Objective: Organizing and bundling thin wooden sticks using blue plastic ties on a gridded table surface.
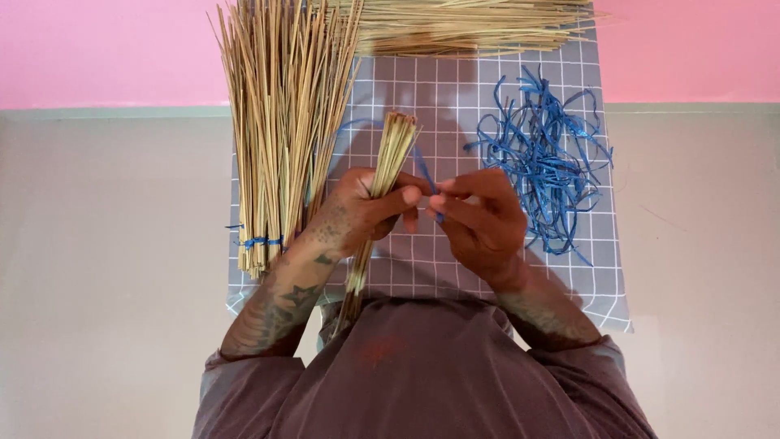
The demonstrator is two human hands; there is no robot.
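Observation:
My left hand (357, 213) grips a small bundle of thin straw-coloured sticks (392, 150) around its middle, the bundle pointing away from me. My right hand (481, 218) pinches a blue plastic strip (424, 169) just right of the bundle, close to my left thumb. The strip runs up behind the bundle and curves off to the left. Both hands are held over a grey cloth with a white grid (447, 93).
A large bundle of the same sticks (280, 122), tied near its base with a blue strip (260, 241), lies to the left. More loose sticks (471, 24) lie across the top. A tangle of blue strips (548, 162) sits on the right. Pink wall (97, 49) behind, beige floor.

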